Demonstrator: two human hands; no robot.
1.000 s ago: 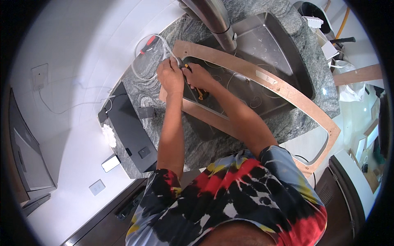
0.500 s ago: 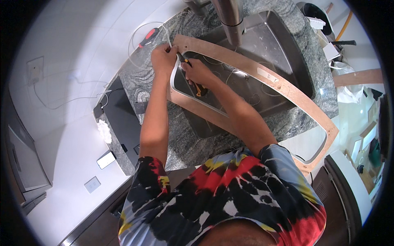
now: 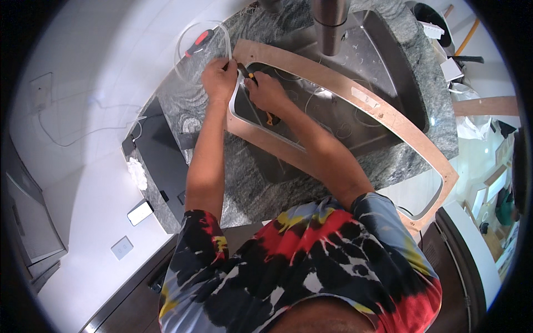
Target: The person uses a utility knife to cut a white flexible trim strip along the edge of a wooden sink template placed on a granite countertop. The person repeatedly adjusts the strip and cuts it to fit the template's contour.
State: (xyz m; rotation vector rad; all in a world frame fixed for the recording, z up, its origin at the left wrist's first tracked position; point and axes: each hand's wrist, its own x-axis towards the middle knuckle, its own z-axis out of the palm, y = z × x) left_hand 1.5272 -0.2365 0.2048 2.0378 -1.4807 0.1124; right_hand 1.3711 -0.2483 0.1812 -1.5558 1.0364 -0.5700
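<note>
Basically gripping pliers (image 3: pixel 244 71) in right hand (image 3: pixel 267 91), pinching white strip (image 3: pixel 228 41) in left hand (image 3: pixel 220 80), screwdriver (image 3: pixel 201 42) toward its 11 o'clock.

Passable: grey marbled stone counter (image 3: pixel 250 200) between the forearms (image 3: pixel 325 147), on the near side; the far right of the dark metal sink (image 3: pixel 383 61). Blocking: brown curved wooden frame (image 3: pixel 311 71) spanning the sink, tubular grey metal faucet (image 3: pixel 331 30) overhanging it; looped thin white strip (image 3: pixel 227 40) and red-and-black-handled screwdriver (image 3: pixel 201 41) beyond left hand (image 3: pixel 219 80).
</note>
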